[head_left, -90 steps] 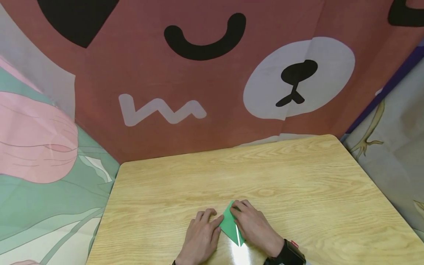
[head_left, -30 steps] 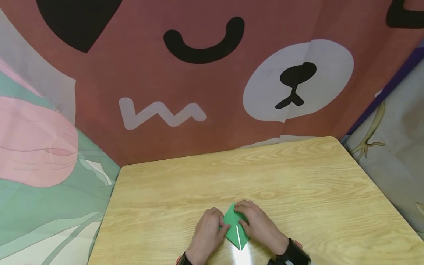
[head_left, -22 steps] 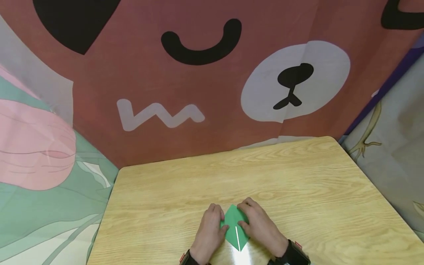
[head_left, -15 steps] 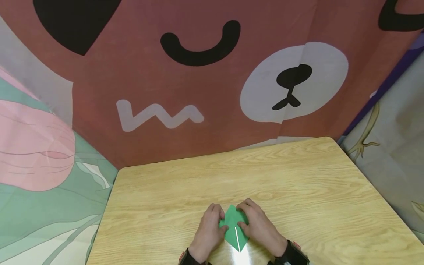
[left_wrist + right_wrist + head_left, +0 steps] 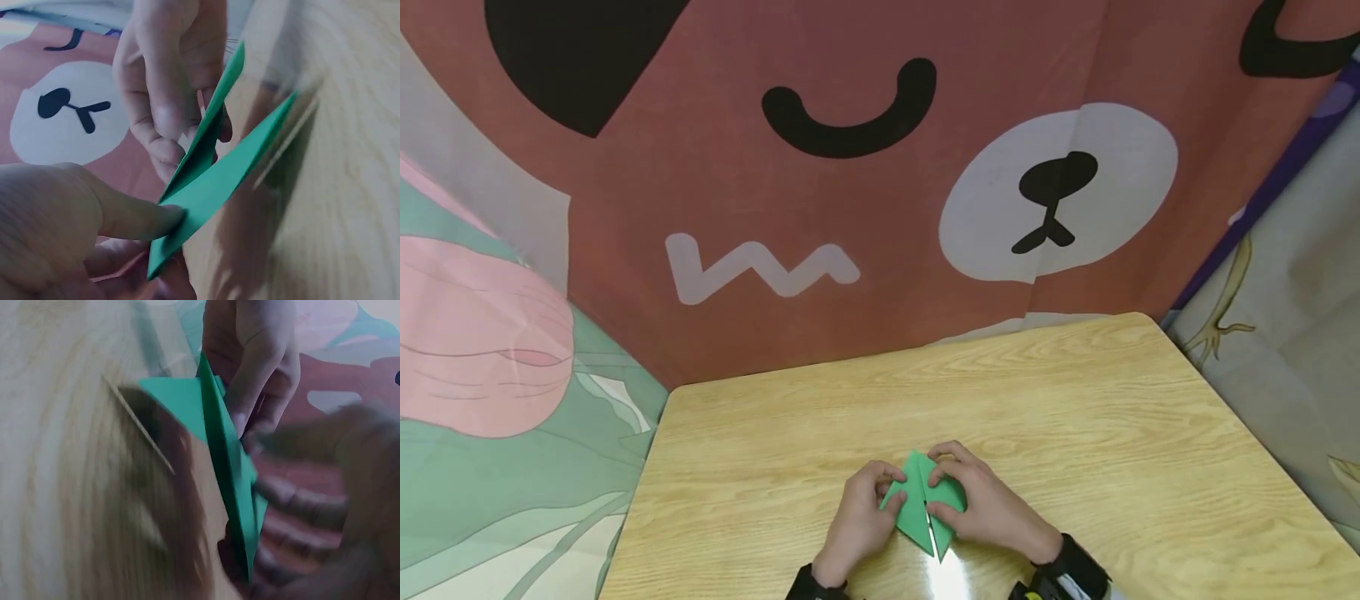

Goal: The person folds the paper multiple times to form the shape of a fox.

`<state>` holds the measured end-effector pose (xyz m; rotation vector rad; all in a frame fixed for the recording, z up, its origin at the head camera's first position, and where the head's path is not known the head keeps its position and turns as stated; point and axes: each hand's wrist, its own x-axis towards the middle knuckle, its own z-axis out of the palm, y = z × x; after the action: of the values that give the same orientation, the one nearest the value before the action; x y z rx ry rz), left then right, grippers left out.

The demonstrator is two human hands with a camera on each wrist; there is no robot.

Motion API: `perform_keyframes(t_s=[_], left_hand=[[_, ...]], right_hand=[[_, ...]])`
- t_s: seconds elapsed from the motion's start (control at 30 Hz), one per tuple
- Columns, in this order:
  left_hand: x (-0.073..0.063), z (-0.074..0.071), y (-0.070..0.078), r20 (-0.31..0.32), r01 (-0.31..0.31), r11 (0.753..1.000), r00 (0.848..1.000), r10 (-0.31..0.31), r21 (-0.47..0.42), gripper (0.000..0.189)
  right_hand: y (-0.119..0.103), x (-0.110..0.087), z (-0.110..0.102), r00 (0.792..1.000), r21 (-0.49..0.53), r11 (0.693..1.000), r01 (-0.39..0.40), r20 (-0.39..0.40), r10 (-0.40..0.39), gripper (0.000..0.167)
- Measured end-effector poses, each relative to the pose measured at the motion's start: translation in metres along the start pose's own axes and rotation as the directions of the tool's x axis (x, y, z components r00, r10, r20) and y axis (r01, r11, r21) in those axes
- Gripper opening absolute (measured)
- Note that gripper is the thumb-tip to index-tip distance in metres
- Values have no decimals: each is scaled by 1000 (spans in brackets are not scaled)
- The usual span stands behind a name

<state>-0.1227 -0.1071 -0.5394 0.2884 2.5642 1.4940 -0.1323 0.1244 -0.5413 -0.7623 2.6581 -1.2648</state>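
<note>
A green folded paper point(image 5: 913, 512), kite-shaped with two flaps meeting at a central slit, is held between both hands near the front of the table. The left hand point(image 5: 859, 518) pinches its left side, thumb on top and fingers underneath; the left wrist view shows this thumb point(image 5: 165, 220) pressed on one flap. On the other side, the right hand point(image 5: 988, 504) holds the right flap with thumb and curled fingers, blurred in the right wrist view. Both wrist views show the paper point(image 5: 228, 456) tilted over the wood, its two pointed ends spread apart.
The wood-grain table point(image 5: 760, 442) extends beyond the hands to a fabric backdrop point(image 5: 805, 333) with a cartoon bear. A bright light reflection point(image 5: 947, 577) lies just in front of the paper. Black straps point(image 5: 1071, 571) circle both wrists.
Both hands have shifted their grip, and the paper has moved slightly left and away. The slit between the flaps has opened wider; earlier the flaps lay flatter under the fingers.
</note>
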Motion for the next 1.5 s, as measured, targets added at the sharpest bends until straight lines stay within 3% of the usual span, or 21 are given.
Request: perform_keyframes(t_s=[0.27, 0.5, 0.63, 0.83, 1.0, 1.23, 1.33, 1.5], left_hand=[[5, -5, 2, -102, -64, 997, 993, 60, -41, 17], [5, -8, 5, -110, -17, 995, 994, 6, -96, 17], [2, -11, 9, -96, 18, 991, 995, -31, -136, 16], [0, -15, 14, -105, -5, 985, 994, -14, -175, 16], [-1, -18, 17, -103, -38, 983, 994, 20, -179, 17], [-7, -22, 20, -91, -98, 960, 993, 76, -263, 18], [-10, -23, 18, -89, -167, 939, 985, 147, -301, 16], [-13, -25, 15, -67, -288, 911, 957, 281, -296, 21]], right_hand=[[6, -6, -18, 984, 4, 987, 160, 75, -160, 52], [10, -2, -20, 974, -54, 973, 223, 43, -221, 39], [10, -1, -22, 969, -12, 969, 248, 25, -248, 37], [12, 1, -28, 939, 28, 938, 344, -34, -343, 36], [11, 1, -33, 914, 73, 913, 402, -90, -395, 43], [10, -2, -41, 928, 131, 921, 368, -114, -355, 46], [11, 0, -43, 929, 168, 917, 363, -147, -341, 45], [9, 0, -45, 933, 248, 904, 349, -184, -310, 39]])
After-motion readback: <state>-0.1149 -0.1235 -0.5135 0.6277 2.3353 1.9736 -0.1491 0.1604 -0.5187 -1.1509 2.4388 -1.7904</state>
